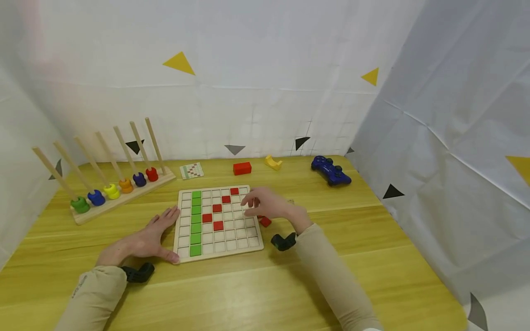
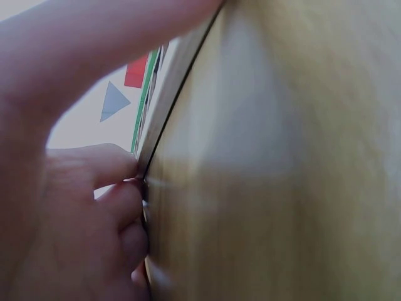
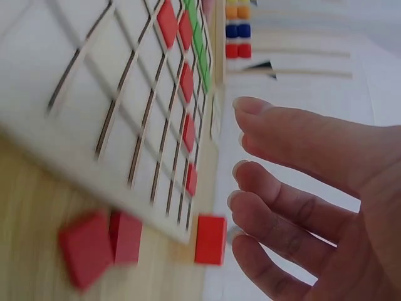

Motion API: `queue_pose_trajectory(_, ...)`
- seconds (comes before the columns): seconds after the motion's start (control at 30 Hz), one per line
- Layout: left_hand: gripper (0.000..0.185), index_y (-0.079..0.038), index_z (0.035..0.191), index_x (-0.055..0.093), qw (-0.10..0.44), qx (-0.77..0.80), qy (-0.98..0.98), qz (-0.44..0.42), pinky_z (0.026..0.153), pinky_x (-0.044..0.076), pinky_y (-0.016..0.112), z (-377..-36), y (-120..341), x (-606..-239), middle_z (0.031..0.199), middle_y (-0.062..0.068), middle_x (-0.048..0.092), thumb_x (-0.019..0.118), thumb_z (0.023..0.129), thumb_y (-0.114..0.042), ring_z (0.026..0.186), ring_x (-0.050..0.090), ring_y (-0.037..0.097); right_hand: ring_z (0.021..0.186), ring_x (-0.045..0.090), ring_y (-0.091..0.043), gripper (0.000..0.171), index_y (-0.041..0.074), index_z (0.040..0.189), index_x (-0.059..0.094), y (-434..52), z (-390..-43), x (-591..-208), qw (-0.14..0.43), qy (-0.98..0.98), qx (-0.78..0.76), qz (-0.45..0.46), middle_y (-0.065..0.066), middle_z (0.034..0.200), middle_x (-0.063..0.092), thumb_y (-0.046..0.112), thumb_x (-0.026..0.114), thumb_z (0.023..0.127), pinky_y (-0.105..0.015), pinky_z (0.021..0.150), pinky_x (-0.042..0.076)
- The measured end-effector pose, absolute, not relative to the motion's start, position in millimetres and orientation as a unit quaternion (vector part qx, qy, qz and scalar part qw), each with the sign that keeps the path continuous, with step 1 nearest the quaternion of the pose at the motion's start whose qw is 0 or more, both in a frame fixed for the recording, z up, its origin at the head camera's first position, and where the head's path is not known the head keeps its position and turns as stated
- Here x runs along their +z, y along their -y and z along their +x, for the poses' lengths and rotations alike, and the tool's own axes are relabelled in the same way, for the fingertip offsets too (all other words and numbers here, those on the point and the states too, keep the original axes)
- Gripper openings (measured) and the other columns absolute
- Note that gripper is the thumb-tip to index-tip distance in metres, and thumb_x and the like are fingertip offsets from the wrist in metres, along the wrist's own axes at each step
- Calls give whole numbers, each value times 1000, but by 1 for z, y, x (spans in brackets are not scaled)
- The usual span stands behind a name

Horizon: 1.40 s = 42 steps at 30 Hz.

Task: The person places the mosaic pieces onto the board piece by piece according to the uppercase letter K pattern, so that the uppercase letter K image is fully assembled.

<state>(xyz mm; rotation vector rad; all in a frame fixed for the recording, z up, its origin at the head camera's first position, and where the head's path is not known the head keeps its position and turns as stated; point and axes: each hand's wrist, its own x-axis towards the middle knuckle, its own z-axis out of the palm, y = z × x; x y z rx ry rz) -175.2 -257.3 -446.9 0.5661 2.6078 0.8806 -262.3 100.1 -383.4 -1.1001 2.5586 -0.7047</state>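
Observation:
A wooden grid board lies flat in the middle of the table, with a column of green tiles and a diagonal of red tiles. My left hand lies flat on the table against the board's left edge, thumb at the front-left corner; its fingers touch the board edge. My right hand hovers over the board's right side with fingers relaxed and nothing in them. Loose red tiles lie just off the board's right edge, and they show below the board as red tiles.
A wooden peg rack with coloured rings stands at the back left. Behind the board lie a pattern card, a red block, a yellow piece and a blue game controller. White fabric walls enclose the table.

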Motion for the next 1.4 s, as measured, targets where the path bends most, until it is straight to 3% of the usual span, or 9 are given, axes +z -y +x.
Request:
queue_pose_trajectory(0.4, 134, 7, 157, 6, 157, 316, -913, 207, 117, -4, 68, -173, 260, -447, 164, 31, -2, 89, 68, -49, 150, -5, 50, 85, 58, -17, 25, 6, 113, 73, -142, -279, -406, 116, -906, -240, -329, -2, 93, 61, 19, 73, 92, -28, 75, 51)
queue_pose_trajectory(0.8, 134, 6, 157, 6, 163, 316, -912, 204, 117, -5, 68, -176, 258, -446, 164, 31, -3, 88, 68, -50, 150, -6, 50, 84, 57, -13, 19, 13, 106, 74, -139, -284, -423, 130, -918, -218, -303, 0, 94, 62, 24, 75, 91, -28, 76, 50)
queue_pose_trajectory(1.17, 135, 5, 158, 5, 163, 310, -914, 203, 117, -5, 68, -177, 258, -448, 164, 30, -3, 88, 68, -50, 150, -6, 50, 84, 59, -13, 16, 12, 102, 73, -137, -284, -428, 131, -923, -215, -292, 1, 93, 65, 21, 76, 90, -30, 78, 51)
queue_pose_trajectory(1.4, 134, 5, 158, 5, 168, 315, -912, 200, 117, -5, 68, -176, 257, -445, 164, 30, -4, 89, 68, -48, 150, -6, 49, 86, 59, -14, 18, 12, 102, 71, -137, -283, -425, 160, -927, -231, -247, 1, 95, 68, 23, 77, 89, -31, 82, 52)
